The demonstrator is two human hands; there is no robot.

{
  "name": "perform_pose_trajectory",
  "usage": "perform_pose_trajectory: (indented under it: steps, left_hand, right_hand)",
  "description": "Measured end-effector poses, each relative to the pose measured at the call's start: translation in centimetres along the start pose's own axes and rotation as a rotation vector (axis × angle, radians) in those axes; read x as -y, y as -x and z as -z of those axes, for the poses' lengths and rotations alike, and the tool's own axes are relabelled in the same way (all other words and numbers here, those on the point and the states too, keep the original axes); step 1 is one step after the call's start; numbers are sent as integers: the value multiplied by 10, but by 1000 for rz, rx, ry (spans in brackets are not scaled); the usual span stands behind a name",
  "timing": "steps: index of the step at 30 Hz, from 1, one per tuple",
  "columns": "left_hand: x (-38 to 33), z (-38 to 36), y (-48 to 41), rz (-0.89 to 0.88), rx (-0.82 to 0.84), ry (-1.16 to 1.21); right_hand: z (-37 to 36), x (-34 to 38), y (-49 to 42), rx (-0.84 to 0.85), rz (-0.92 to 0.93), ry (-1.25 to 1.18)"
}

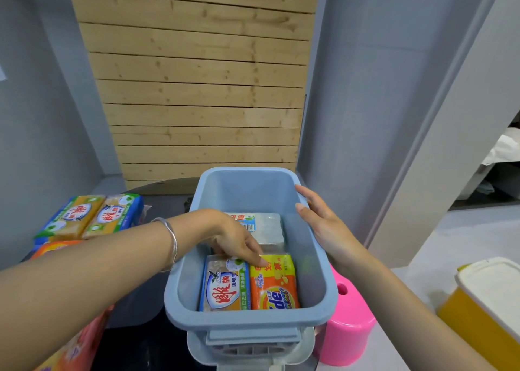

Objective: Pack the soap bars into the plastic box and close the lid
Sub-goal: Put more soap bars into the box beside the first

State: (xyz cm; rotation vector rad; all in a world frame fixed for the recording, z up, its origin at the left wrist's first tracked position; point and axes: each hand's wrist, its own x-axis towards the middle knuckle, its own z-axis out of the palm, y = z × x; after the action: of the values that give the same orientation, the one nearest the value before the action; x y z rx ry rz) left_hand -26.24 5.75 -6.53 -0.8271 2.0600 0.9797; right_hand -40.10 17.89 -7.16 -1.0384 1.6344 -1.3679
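A pale blue plastic box [184,289] stands open in front of me. Inside lie a blue-wrapped soap bar [223,286], an orange and yellow soap bar [274,285] beside it, and a white soap bar [267,225] behind them. My left hand [239,239] reaches down into the box, its fingertips touching the tops of the two front bars. My right hand [320,224] rests flat on the box's right rim. The box's lid [253,348] lies under the box's near end. More wrapped soap bars [92,216] are stacked to the left.
A pink plastic stool [347,325] stands right of the box. A yellow container with a white lid [489,303] sits at the far right. Orange soap packs [70,345] lie at the lower left. A wooden slat panel [197,75] leans behind.
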Motion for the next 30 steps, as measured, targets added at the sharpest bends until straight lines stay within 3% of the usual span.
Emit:
perform_pose_trajectory:
  steps: [6,11,17,24,30]
  left_hand:
    - [0,-2,3,-9,8,-55]
    - [0,7,14,13,-14,-248]
    - [1,-1,13,-96,-83,-177]
    - [2,-6,18,-118,-112,-260]
    - [14,-6,45,-267,-436,-213]
  right_hand:
    - [0,2,2,11,-4,20]
    - [2,1,2,28,-20,4]
    - [2,-1,-1,25,-25,9]
    - [4,2,2,32,-34,43]
    - [0,20,11,-12,22,243]
